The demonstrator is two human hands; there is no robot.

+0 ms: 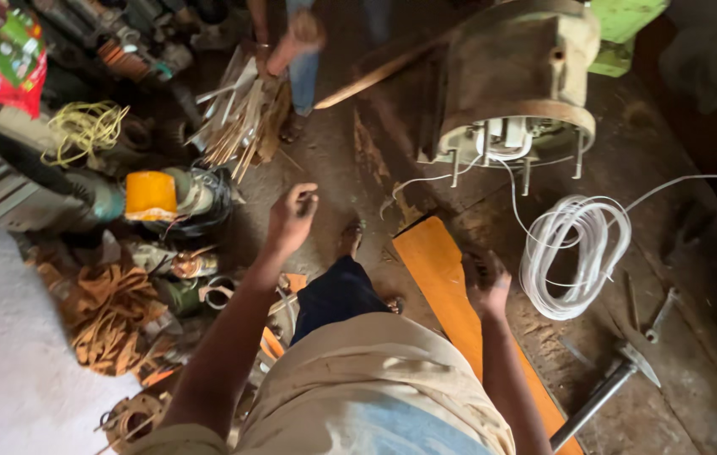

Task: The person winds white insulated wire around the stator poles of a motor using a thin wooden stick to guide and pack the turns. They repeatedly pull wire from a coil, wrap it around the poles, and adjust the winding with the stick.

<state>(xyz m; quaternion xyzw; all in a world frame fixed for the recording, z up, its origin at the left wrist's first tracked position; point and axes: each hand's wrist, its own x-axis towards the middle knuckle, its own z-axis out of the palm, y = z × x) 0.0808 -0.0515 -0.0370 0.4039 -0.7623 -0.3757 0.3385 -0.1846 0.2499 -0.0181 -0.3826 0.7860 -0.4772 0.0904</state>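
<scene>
My left hand is raised over the dirt floor with its fingers loosely curled; I cannot see anything in it. My right hand hangs over the top of an orange plank, fingers curled, and it looks dark and blurred. A coil of white wire lies just right of that hand, and its strand runs up to a large rusty motor housing. My foot in a sandal stands between the two hands.
Another person stands at the top by a bundle of thin sticks. Motors, a yellow-capped part, copper wire tangles and yellow cord crowd the left. A hammer and wrench lie right.
</scene>
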